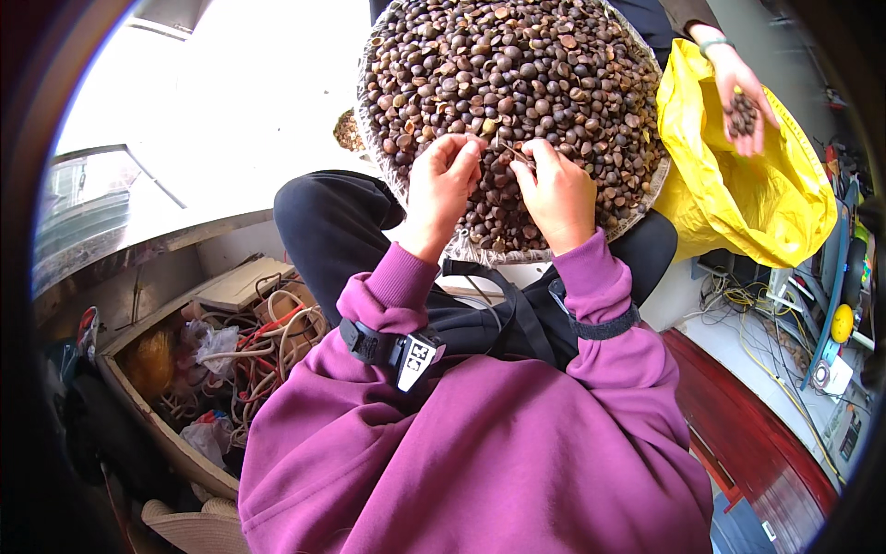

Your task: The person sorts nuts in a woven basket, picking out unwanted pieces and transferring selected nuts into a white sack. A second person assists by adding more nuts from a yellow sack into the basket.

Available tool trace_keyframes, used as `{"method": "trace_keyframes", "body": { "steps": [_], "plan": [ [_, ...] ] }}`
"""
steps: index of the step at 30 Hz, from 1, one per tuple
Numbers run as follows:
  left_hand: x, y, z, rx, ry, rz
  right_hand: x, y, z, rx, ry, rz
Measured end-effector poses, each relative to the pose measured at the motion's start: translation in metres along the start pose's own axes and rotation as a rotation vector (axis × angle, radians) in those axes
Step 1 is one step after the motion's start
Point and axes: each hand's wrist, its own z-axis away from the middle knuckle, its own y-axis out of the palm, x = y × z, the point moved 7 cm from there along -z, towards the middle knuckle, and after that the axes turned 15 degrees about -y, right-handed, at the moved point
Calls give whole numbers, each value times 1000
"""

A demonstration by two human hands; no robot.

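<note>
A large round woven basket [484, 257] rests across my lap, heaped with small dark brown nuts or seeds [512, 69], some of them split shells. Over its near part, my left hand [443, 173] has thumb and index finger pinched together; whether anything small is between them cannot be made out. Close by on the right, my right hand [557, 183] pinches a thin brown stalk or sliver [516, 152] between thumb and finger, its tip pointing toward my left hand. Both hands are just above the nuts.
At the upper right, another person's hand [744, 104] holds several nuts over an open yellow sack [747, 221]. A wooden box [163, 436] of hoses, cords and plastic bags stands at lower left. Cables [768, 305] lie at right, beyond a dark red wooden surface [747, 429].
</note>
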Motion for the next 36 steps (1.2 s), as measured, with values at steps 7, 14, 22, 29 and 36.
{"method": "trace_keyframes", "body": {
  "steps": [7,14,22,29,36],
  "plan": [
    [23,-5,8,136,-254,243,0,0,-3,1,5,-58],
    [20,25,25,423,-521,485,52,-26,7,16,-199,-247],
    [39,17,25,437,-653,747,75,-36,1,-106,-342,-311],
    [39,3,23,450,-573,621,22,-7,-45,13,-184,31],
    [37,-8,19,336,-424,566,25,1,-49,-30,-230,120]
  ]
}}
